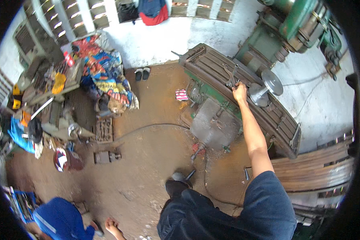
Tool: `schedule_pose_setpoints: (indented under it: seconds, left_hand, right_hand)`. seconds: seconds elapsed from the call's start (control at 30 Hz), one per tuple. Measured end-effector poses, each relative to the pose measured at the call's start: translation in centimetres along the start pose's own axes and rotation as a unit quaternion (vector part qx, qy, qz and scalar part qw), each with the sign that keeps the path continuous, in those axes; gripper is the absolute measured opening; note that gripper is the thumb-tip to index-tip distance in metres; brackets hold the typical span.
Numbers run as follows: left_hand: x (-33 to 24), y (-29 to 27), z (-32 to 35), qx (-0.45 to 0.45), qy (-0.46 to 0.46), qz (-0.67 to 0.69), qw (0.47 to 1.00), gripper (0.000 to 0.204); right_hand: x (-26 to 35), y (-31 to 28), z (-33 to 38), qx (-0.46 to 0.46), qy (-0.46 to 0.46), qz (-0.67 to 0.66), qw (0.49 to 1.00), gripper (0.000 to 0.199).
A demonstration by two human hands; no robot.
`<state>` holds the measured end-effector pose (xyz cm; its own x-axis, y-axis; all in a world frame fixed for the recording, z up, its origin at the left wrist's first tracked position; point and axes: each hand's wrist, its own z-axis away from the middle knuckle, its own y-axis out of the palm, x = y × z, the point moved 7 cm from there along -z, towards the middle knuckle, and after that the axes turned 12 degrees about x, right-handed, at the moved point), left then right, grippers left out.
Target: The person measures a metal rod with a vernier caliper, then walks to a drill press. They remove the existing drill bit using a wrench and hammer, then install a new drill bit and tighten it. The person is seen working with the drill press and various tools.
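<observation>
Right hand [239,92] at the far end of an outstretched arm, over the slotted metal table [206,60] of a green machine [296,24]. A wrench [229,74] lies directly beyond the fingertips, on the side away from the wrist; its forked end points away from the hand and its lower end meets the fingers. Fingers bent at that lower end; overlap is tight and the detail small, so cannot tell whether they are clamped on the wrench or only touching it. To the right of the hand, near but apart from it: a round metal block [259,95], with a wide shiny disc [272,83] just beside it, set tilted in this view. Nearer the body, below the table: a flat grey plate [214,125], its surface wet-looking; a pink striped cloth [181,94] to its upper left. Left hand [113,225] low at the bottom edge, well apart from machine and wrench, above the brown floor [128,172]; fingers loosely curled, no object visible in it, exact finger spacing cannot be told. Nearest to it, on its left: a person in blue [60,219], bent low.
</observation>
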<state>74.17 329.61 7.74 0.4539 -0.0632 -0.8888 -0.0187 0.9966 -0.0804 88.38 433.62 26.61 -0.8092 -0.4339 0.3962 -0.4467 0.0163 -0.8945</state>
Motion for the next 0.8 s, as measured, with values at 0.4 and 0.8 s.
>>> schedule_pose_setpoints:
  seconds: [0.4, 0.8]
  left_hand:
    - [-11.5, 26.2, -19.0, 0.230, 0.070, -0.183, 0.953, 0.027]
    - [-31.5, 70.0, -12.9, 0.627, 0.204, -0.226, 0.718, 0.013]
  right_hand:
    - [3.1, -0.9, -0.9, 0.000, 0.123, 0.026, 0.992, 0.060]
    - [9.7, -24.7, 3.7, -0.165, 0.087, -0.010, 0.982, 0.032]
